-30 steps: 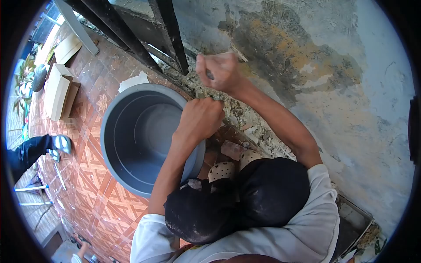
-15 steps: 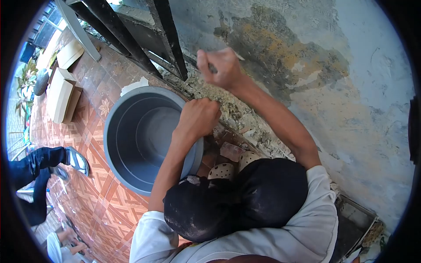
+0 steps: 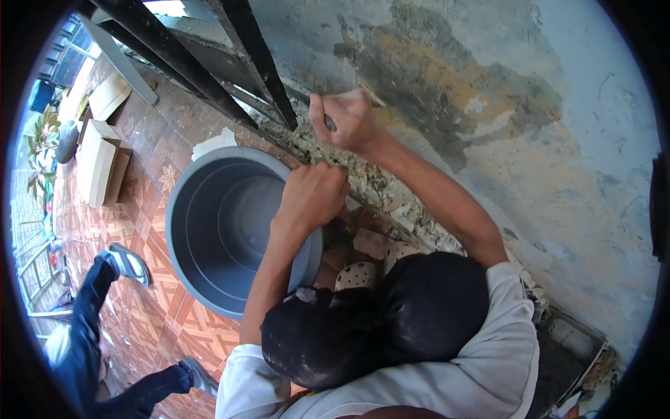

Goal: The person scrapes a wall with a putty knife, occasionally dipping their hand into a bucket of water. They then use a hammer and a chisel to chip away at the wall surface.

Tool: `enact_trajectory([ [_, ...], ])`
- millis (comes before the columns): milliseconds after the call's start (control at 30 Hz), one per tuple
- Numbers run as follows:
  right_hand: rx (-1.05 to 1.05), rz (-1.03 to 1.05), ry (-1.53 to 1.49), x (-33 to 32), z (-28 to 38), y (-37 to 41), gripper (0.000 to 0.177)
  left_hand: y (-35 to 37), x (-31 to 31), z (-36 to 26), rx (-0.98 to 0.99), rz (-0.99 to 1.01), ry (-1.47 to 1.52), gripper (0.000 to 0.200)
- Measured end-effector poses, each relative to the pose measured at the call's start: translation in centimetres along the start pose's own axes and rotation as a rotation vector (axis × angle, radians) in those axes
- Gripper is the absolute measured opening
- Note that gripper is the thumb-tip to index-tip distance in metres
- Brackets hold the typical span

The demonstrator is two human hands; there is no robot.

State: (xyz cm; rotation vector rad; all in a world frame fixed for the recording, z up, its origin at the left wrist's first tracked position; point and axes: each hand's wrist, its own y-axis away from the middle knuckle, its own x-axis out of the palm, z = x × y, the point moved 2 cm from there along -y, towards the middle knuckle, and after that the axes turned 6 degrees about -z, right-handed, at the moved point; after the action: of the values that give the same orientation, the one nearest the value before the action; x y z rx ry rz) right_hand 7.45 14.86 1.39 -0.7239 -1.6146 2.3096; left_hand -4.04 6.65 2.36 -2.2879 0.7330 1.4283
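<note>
My right hand [image 3: 345, 124] is closed in a fist around a thin tool; its dark rounded end [image 3: 329, 123] shows by the thumb. The fist is raised beside the wall, over the crumbled plaster strip [image 3: 373, 171] at the wall's foot. My left hand [image 3: 315, 192] is lower and nearer to me, its fingers curled down at the edge of that strip. What it grips is hidden under the knuckles. Beneath my left forearm stands a large grey plastic tub [image 3: 241, 272], its inside bare.
Black metal bars [image 3: 255, 63] slope down beyond my hands. The stained wall [image 3: 453, 84] rises along the right. Cardboard boxes [image 3: 100, 164] lie on the patterned tile floor [image 3: 150, 237]. At the left a person in dark trousers [image 3: 87, 335] and grey sandals is walking.
My right fist has dropped slightly toward the left hand, which stays at the strip's edge. The person at the left has stepped further into view.
</note>
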Motion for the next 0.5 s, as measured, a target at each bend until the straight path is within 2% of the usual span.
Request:
enact_trajectory([
  [100,0.128,0.079,0.031,-0.1,-1.5,0.9,0.03,-0.1,-0.1,-0.1,0.01,-0.004,-0.002,0.018],
  [233,-0.057,0.008,-0.013,-0.3,0.6,-0.6,0.035,0.3,0.3,-0.1,0.001,0.022,-0.008,0.018],
  [300,0.062,0.047,-0.016,-0.2,-1.6,0.2,0.035,-0.1,-0.3,-0.2,-0.025,0.051,-0.015,0.02],
  [367,0.159,0.125,0.026,0.4,-2.0,1.9,0.034,-0.1,0.0,-0.1,0.028,-0.03,-0.002,0.019],
  [400,0.097,0.102,0.016,0.3,-0.2,1.4,0.033,0.0,0.2,0.0,0.049,-0.065,0.007,0.018],
  [500,-0.077,0.025,0.013,-0.4,0.9,-1.1,0.03,-0.1,0.1,0.0,0.0,0.019,-0.028,0.019],
])
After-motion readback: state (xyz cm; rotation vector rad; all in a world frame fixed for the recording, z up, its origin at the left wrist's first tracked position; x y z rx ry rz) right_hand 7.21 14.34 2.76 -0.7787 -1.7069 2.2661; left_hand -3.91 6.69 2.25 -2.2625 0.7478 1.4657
